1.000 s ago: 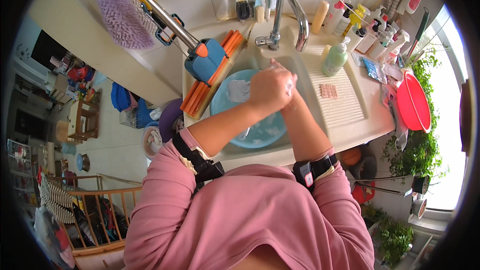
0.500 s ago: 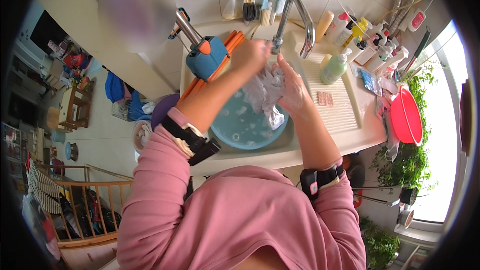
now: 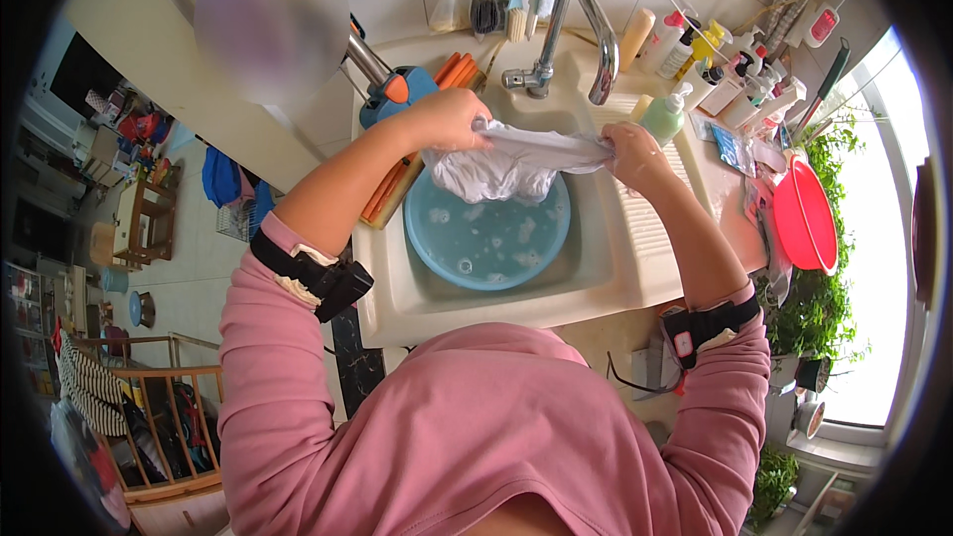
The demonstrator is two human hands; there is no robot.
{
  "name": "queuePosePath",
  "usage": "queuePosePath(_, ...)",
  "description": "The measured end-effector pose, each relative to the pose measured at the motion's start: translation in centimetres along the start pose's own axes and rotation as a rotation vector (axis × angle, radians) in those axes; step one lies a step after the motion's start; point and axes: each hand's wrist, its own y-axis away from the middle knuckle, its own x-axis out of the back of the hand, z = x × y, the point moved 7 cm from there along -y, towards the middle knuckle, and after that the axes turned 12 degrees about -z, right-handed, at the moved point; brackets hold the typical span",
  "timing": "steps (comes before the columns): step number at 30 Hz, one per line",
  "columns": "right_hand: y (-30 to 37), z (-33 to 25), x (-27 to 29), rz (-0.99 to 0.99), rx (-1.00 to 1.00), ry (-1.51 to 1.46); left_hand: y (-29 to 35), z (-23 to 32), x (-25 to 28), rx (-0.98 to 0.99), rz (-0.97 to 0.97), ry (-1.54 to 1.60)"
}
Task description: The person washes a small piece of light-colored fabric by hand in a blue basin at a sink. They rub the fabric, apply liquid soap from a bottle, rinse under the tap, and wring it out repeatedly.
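A wet white cloth garment is stretched sideways between my two hands, its lower folds hanging over the blue basin. My left hand is closed on one end of it, close to the orange-handled mop gear. The other end is gripped in my right hand, above the ribbed drainboard. What kind of garment it is, I cannot tell. Bluish water with patches of suds fills the basin, which sits inside the cream sink.
Behind the sink stands a chrome faucet. Brushes hang on the tiled wall. A green pump bottle and several other bottles crowd the right side, with a red basin beyond. A blue mop head leans at the left.
My hands have moved apart, and the bunched cloth is now spread out between them. My left hand has come away from the faucet toward the left; my right hand has shifted right.
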Motion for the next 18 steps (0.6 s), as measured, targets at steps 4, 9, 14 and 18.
queuePosePath(4,-0.5,1.2,-1.2,-0.175,-0.011,-0.248,-0.4,-1.9,-0.5,-0.027,-0.016,0.216)
queuePosePath(9,-1.2,-1.1,-3.1,-0.230,0.343,-1.671,0.2,-2.3,-0.3,0.065,0.151,0.883)
queuePosePath(14,-5.5,-5.1,-7.8,0.010,0.304,-2.298,-0.6,4.2,-1.3,-0.191,0.514,1.008)
queuePosePath(18,-5.8,-9.9,-9.2,0.017,0.420,-2.448,-1.5,7.0,-1.5,-0.092,0.712,0.381)
